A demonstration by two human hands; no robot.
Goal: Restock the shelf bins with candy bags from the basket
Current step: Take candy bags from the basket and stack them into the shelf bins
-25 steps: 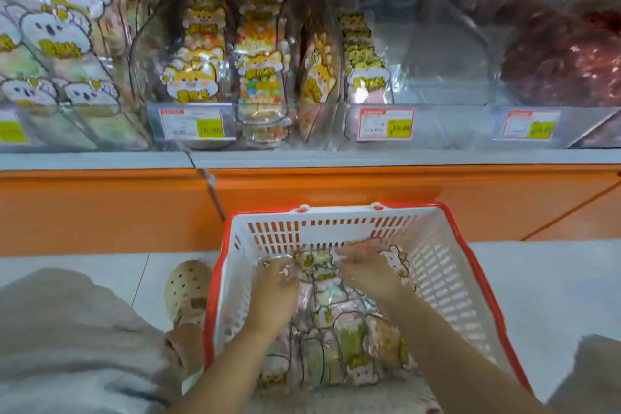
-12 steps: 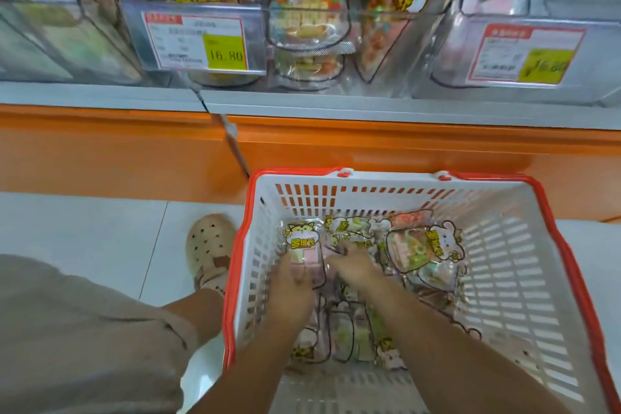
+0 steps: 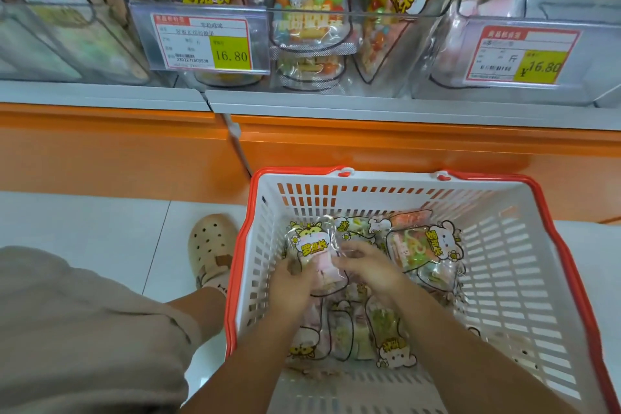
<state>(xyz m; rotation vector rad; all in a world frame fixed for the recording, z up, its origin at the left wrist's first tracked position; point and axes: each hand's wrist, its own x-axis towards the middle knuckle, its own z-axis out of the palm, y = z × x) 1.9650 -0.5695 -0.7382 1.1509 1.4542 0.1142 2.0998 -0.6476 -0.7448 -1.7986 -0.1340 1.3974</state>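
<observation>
A white basket with a red rim [image 3: 524,245] stands on the floor below the shelf and holds several clear candy bags with cartoon labels. Both my hands are inside it. My left hand [image 3: 291,282] and my right hand [image 3: 366,267] grip one bag of pink candy [image 3: 314,247] between them, its label facing up. Another bag with colourful candy [image 3: 421,247] lies to the right of my hands. More bags [image 3: 356,333] lie under my forearms. Clear shelf bins [image 3: 312,30] above hold the same kind of bags.
Price tags reading 16.80 [image 3: 205,44] [image 3: 524,55] hang on the bin fronts. An orange shelf base [image 3: 369,151] runs behind the basket. My left foot in a beige clog [image 3: 210,250] stands on the white tile floor beside the basket.
The view has dropped and come closer to the basket. My hands have drawn together on the pink candy bag and raised it a little off the pile.
</observation>
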